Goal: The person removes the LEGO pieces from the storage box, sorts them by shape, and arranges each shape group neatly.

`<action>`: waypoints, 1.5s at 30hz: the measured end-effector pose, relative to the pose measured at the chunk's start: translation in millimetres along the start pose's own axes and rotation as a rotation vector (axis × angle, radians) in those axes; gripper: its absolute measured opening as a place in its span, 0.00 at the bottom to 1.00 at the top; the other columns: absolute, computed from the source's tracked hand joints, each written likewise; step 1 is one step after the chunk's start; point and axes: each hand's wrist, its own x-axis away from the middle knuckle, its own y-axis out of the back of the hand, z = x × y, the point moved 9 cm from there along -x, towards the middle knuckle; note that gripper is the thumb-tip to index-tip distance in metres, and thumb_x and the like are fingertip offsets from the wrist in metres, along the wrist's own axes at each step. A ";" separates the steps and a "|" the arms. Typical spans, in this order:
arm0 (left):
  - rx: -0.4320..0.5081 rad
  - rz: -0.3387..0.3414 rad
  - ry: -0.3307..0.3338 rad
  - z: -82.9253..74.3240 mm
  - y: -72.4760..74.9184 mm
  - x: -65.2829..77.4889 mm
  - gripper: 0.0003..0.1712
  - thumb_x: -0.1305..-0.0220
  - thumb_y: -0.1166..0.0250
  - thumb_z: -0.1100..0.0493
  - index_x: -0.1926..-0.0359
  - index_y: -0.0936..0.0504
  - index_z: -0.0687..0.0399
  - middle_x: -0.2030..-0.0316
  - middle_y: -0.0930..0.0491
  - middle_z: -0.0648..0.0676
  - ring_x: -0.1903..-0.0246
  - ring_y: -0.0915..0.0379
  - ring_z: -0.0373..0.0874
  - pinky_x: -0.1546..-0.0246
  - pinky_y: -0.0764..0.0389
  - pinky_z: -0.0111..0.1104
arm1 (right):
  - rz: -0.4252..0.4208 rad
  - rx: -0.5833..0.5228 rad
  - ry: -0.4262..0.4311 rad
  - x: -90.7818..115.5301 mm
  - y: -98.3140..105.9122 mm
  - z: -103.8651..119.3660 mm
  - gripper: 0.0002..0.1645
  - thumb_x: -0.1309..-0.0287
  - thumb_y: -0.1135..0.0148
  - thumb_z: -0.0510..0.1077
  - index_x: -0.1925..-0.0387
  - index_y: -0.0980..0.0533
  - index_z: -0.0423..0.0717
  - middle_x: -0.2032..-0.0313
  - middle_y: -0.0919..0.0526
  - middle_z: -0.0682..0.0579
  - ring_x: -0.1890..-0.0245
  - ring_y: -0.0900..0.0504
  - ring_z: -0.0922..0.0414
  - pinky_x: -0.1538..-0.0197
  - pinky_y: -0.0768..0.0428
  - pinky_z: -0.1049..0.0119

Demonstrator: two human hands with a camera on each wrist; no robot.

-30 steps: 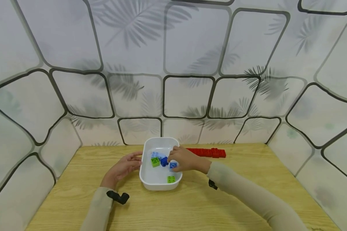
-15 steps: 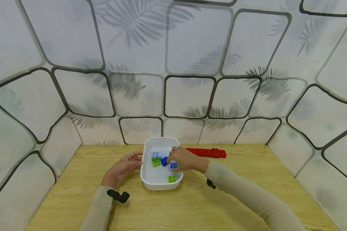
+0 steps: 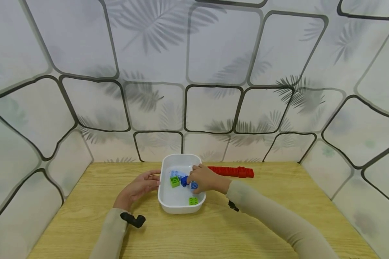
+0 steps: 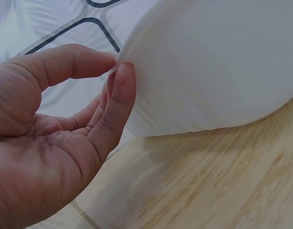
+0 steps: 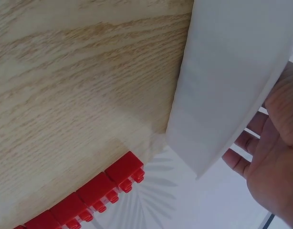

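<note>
A white plastic tub (image 3: 181,209) stands on the table, holding several toy building bricks. My left hand (image 3: 139,190) is at its left side; in the left wrist view the thumb and a finger (image 4: 123,83) pinch the rim. My right hand (image 3: 207,178) reaches over the right rim, its fingers down among the bricks. A dark blue brick (image 3: 184,181) lies at the fingertips, and a medium blue brick (image 3: 194,185) is partly covered by the hand. Whether the fingers grip either one is hidden. Two green bricks, one near the left (image 3: 174,181) and one near the front (image 3: 193,201), and light blue bricks (image 3: 174,173) lie apart.
A row of joined red bricks (image 3: 231,171) lies on the wooden table (image 3: 246,223) to the right of the tub, near the back. A patterned cloth wall (image 3: 210,108) encloses the back and both sides. Black camera mounts sit on both wrists.
The right hand and forearm have shifted slightly left over the tub, covering more of the medium blue brick. The left hand stays at the rim, and the bricks hold their places.
</note>
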 end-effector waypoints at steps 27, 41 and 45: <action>0.011 0.004 0.001 0.4 -2.8 0.9 0.37 0.27 0.44 0.70 0.24 0.50 0.75 0.55 0.21 0.49 0.57 0.19 0.37 0.51 0.15 0.29 | -0.087 0.085 0.083 12.5 14.8 18.0 0.22 0.41 0.28 0.50 0.44 0.17 0.55 0.51 0.16 0.56 0.51 0.24 0.57 0.49 0.28 0.63; 0.012 0.007 0.003 -0.5 -2.1 -0.8 0.38 0.27 0.43 0.69 0.24 0.50 0.74 0.54 0.21 0.49 0.56 0.18 0.37 0.50 0.15 0.29 | -0.496 -0.037 0.173 54.3 56.3 5.0 0.19 0.45 0.25 0.40 0.51 0.18 0.45 0.53 0.17 0.50 0.55 0.19 0.54 0.48 0.19 0.57; 0.010 0.006 0.004 -0.6 -1.6 0.0 0.38 0.27 0.42 0.69 0.24 0.51 0.74 0.53 0.21 0.50 0.55 0.18 0.37 0.49 0.15 0.29 | -0.547 -0.109 0.151 66.0 58.6 -9.3 0.19 0.46 0.26 0.37 0.51 0.19 0.43 0.53 0.16 0.50 0.53 0.18 0.53 0.45 0.17 0.54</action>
